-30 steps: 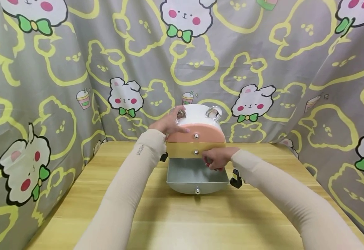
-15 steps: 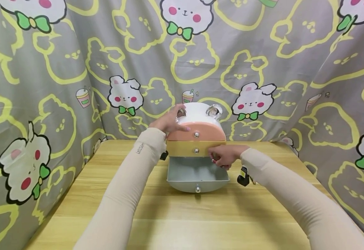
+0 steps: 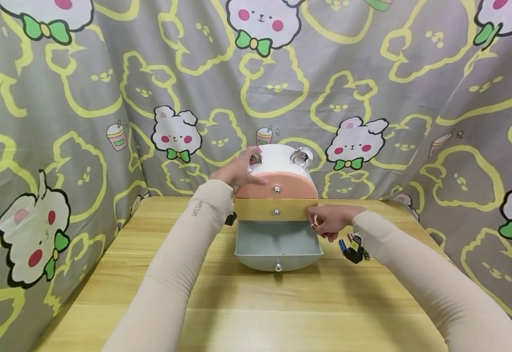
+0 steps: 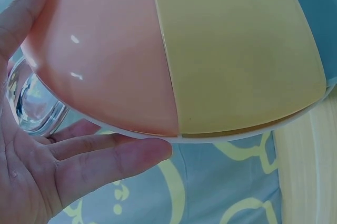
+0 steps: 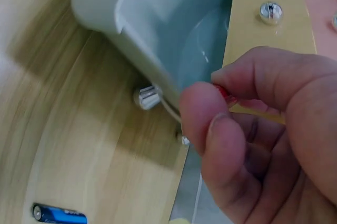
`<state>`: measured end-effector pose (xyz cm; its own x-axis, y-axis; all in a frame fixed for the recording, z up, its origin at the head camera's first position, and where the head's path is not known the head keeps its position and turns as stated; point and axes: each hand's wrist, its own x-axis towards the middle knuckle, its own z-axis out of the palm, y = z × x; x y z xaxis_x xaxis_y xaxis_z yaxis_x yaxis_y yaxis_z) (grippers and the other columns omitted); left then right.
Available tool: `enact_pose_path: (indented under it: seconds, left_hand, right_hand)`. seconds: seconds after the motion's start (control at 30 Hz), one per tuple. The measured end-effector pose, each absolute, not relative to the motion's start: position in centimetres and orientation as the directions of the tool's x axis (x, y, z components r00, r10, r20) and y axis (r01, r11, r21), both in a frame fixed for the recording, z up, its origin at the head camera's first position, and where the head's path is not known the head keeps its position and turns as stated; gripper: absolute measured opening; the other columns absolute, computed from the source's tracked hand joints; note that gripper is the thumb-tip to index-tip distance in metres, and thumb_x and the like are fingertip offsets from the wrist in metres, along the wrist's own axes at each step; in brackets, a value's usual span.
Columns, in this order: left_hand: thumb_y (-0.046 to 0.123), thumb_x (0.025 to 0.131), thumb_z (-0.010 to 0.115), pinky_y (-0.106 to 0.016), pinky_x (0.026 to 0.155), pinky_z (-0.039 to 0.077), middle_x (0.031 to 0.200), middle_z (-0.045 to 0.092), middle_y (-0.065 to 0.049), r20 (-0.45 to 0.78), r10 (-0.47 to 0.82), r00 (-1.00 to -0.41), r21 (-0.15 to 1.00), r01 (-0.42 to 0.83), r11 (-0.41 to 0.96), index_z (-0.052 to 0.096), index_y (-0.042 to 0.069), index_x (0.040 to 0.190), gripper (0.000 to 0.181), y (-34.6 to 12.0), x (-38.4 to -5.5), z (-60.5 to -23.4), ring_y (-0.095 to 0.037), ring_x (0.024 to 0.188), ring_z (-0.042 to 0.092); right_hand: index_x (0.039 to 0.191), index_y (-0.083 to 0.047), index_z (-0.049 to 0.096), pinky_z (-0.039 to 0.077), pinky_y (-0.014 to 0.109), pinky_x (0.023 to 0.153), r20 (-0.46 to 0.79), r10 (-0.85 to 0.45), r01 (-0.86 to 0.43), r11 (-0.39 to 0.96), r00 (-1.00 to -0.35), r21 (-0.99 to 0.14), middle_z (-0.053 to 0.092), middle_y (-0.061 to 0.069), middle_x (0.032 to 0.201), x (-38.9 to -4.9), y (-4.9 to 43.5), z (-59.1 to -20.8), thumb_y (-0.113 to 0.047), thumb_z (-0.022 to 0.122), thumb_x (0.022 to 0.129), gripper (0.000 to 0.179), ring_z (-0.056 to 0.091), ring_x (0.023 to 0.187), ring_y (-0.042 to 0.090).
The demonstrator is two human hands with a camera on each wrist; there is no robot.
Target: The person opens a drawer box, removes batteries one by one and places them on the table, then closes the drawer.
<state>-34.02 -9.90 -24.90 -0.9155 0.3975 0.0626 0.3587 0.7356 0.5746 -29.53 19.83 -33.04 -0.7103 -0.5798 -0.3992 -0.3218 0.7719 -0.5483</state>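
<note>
A small dresser with a white top (image 3: 278, 159), an orange drawer (image 3: 297, 186) and a yellow drawer (image 3: 256, 210) stands on the table. Its grey bottom drawer (image 3: 278, 238) is pulled out. My left hand (image 3: 238, 173) holds the dresser's upper left side, thumb on the orange front; in the left wrist view the fingers (image 4: 116, 163) lie along its edge. Beside the right end of the yellow drawer is my right hand (image 3: 332, 221). Between thumb and fingertips it pinches a small red thing (image 5: 225, 93), mostly hidden, so its kind is unclear.
A blue battery (image 5: 60, 214) lies on the wooden table (image 3: 256, 313), right of the dresser. Silver ring-shaped ears (image 3: 302, 157) stick up from the dresser top. Round silver knobs (image 3: 278, 266) stand out from the drawer fronts. A patterned curtain (image 3: 221, 98) encloses the table.
My right hand has moved right, from over the open grey drawer to beyond its right edge, with the small red thing in it. My left hand has stayed on the dresser.
</note>
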Motion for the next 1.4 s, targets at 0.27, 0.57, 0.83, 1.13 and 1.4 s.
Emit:
enact_pose_path:
  seconds: [0.27,0.57,0.83,1.13,1.4]
  left_hand:
    - [0.044,0.076,0.082,-0.043,0.105,0.036,0.142,0.043,-0.014,0.062,0.385,-0.921,0.558,0.352,0.751,0.022,0.031,0.145,0.092,-10.3,-33.9,-24.8,-0.031,0.127,0.043]
    - [0.044,0.076,0.082,-0.043,0.105,0.036,0.141,0.044,-0.013,0.060,0.385,-0.921,0.569,0.348,0.745,0.022,0.031,0.145,0.093,-10.3,-33.8,-24.8,-0.031,0.126,0.044]
    - [0.042,0.075,0.084,-0.045,0.106,0.034,0.144,0.043,-0.014,0.057,0.375,-0.925,0.602,0.332,0.726,0.023,0.032,0.146,0.094,-10.2,-33.8,-24.9,-0.032,0.128,0.043]
    - [0.041,0.076,0.083,-0.044,0.107,0.033,0.144,0.043,-0.013,0.073,0.386,-0.920,0.598,0.350,0.721,0.023,0.030,0.147,0.094,-10.1,-33.8,-24.9,-0.031,0.130,0.041]
    - [0.041,0.076,0.083,-0.044,0.107,0.034,0.145,0.042,-0.013,0.076,0.393,-0.917,0.590,0.359,0.723,0.023,0.029,0.147,0.094,-9.9,-33.7,-25.0,-0.031,0.130,0.041]
  right_hand:
    - [0.100,-0.003,0.042,0.055,0.038,0.052,-0.382,-0.603,-0.301,0.734,-0.700,-0.609,0.057,0.011,0.069,-29.4,21.0,-33.5,0.000,0.052,0.096,0.011,0.060,0.052,0.019]
    - [0.096,-0.007,0.044,0.055,0.039,0.052,-0.374,-0.579,-0.314,0.760,-0.725,-0.569,0.059,0.010,0.068,-29.5,22.0,-34.2,0.000,0.054,0.096,0.012,0.058,0.050,0.017]
    - [0.095,-0.006,0.045,0.053,0.039,0.047,-0.328,-0.549,-0.320,0.774,-0.769,-0.546,0.058,0.009,0.064,-30.1,23.3,-35.7,0.002,0.054,0.093,0.013,0.058,0.049,0.017]
    - [0.095,-0.004,0.044,0.055,0.045,0.052,-0.256,-0.521,-0.319,0.771,-0.814,-0.551,0.062,0.011,0.063,-30.9,24.9,-37.9,0.003,0.054,0.093,0.013,0.061,0.051,0.020]
    - [0.097,-0.002,0.045,0.056,0.040,0.052,-0.199,-0.454,-0.274,0.774,-0.868,-0.571,0.059,0.006,0.061,-31.4,26.0,-39.8,0.005,0.056,0.092,0.014,0.062,0.052,0.021]
